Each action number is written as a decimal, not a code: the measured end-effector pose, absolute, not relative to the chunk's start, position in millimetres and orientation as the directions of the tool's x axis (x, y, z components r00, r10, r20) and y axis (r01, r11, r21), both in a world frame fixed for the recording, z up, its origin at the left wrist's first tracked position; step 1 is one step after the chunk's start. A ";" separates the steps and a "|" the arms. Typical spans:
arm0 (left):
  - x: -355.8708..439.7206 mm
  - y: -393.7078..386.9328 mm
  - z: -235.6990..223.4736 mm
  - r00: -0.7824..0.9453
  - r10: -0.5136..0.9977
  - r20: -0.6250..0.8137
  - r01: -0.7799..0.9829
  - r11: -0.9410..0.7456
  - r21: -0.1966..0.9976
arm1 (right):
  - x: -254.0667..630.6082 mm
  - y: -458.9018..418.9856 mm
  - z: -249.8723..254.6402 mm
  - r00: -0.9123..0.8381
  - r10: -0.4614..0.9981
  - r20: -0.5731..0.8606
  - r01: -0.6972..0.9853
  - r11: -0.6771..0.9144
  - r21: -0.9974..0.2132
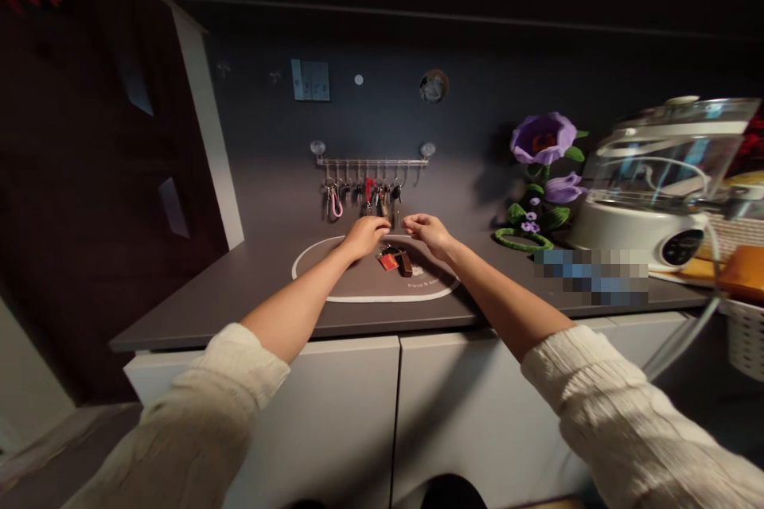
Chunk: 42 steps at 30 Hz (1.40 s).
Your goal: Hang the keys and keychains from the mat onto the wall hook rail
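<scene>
My left hand and my right hand face each other with a small gap between them, just below the hanging keys. The fingers of both are bent and drawn together; anything pinched in them is too small to make out. Behind them a clear hook rail on the wall carries several key rings, one with a pink loop and one with a red strap. Below my hands, a red tag and a brown key fob lie on the grey-brown mat.
The mat lies on a dark countertop above white cabinet doors. To the right stand a purple crocheted flower and a white appliance with a clear container. A dark door is at the left.
</scene>
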State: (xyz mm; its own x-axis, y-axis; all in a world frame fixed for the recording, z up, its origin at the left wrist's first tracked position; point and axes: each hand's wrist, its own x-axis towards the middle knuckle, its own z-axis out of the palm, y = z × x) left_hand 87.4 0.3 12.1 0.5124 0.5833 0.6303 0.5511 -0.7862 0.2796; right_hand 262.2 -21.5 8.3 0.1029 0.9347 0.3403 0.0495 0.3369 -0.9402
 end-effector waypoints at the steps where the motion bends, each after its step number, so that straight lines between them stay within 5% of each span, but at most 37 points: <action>1: 87.1 0.2 11.7 0.514 0.587 0.626 0.551 -0.785 0.283 | 263.2 -25.6 4.1 0.069 0.940 0.334 0.066 0.330 -0.942; 6: 86.1 -2.1 11.1 0.523 0.584 0.620 0.549 -0.788 0.279 | 266.5 -38.5 -8.3 -0.101 0.956 0.276 0.213 0.291 -0.933; 20: 85.8 1.6 10.7 0.547 0.584 0.600 0.568 -0.785 0.246 | 266.3 -27.9 -7.1 -0.124 0.946 0.299 0.532 0.318 -0.785; 29: 85.5 0.0 13.0 0.547 0.595 0.589 0.587 -0.774 0.237 | 264.0 -33.2 -4.2 -0.120 0.966 0.227 0.371 0.256 -0.893; 42: 87.0 0.2 12.8 0.534 0.567 0.627 0.548 -0.797 0.254 | 268.2 -20.5 -1.8 -0.162 0.929 0.332 -0.054 0.327 -0.943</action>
State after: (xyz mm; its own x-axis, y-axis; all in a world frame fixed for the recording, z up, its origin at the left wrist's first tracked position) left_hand 87.0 0.2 12.8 0.5340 0.5667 0.6274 0.5476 -0.7972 0.2541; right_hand 268.2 -20.5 -1.8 -0.1624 0.9293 0.3318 -0.0538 0.3274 -0.9433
